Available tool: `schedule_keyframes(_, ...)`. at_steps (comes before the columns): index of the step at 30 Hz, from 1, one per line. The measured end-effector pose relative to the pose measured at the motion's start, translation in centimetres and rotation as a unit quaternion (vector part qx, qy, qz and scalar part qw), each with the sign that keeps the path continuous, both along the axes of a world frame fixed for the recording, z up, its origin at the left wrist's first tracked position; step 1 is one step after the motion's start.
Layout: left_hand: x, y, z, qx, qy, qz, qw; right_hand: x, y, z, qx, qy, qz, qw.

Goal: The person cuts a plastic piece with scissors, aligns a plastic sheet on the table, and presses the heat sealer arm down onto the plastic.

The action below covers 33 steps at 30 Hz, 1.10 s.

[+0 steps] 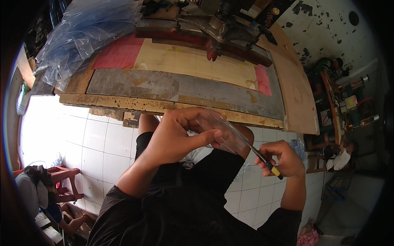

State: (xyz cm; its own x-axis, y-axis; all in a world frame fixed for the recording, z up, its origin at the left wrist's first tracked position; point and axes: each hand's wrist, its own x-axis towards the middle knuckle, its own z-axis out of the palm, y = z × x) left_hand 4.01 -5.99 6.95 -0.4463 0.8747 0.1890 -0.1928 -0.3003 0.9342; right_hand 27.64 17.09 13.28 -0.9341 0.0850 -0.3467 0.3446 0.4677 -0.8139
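Observation:
Over my lap, my left hand point(184, 133) grips a clear plastic piece point(227, 133), thumb on the near face and the other fingers behind it. My right hand point(283, 158) is closed around a slim dark tool point(264, 159) with a yellow band near its lower end. The narrow upper end of this tool meets the right edge of the plastic. Its exact kind is too small to make out. Both hands are just in front of the worktable's wooden edge point(172, 101).
A heap of clear plastic sheets point(88, 37) lies at the table's left. Across the back runs a press with a red bar point(180, 37), above a yellow board point(184, 59) with pink ends. At right, people sit by another bench point(334, 102). A red stool point(65, 180) stands left.

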Motion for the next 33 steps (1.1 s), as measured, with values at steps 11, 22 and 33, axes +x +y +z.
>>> schedule_keyframes(11, 0.06, -0.21, 0.27, -0.017, -0.018, -0.008, 1.000, 0.30, -0.05, 0.25, 0.018, -0.006, -0.027, 0.999)
schedule_keyframes(22, -0.06, -0.17, 0.23, -0.017, 0.017, -0.002, 1.000, 0.36, -0.13, 0.26, 0.047, 0.007, -0.031, 0.998)
schedule_keyframes(33, -0.05, -0.13, 0.34, -0.026, 0.036, -0.002, 0.999, 0.39, 0.31, 0.10, 0.040, 0.007, -0.024, 0.999)
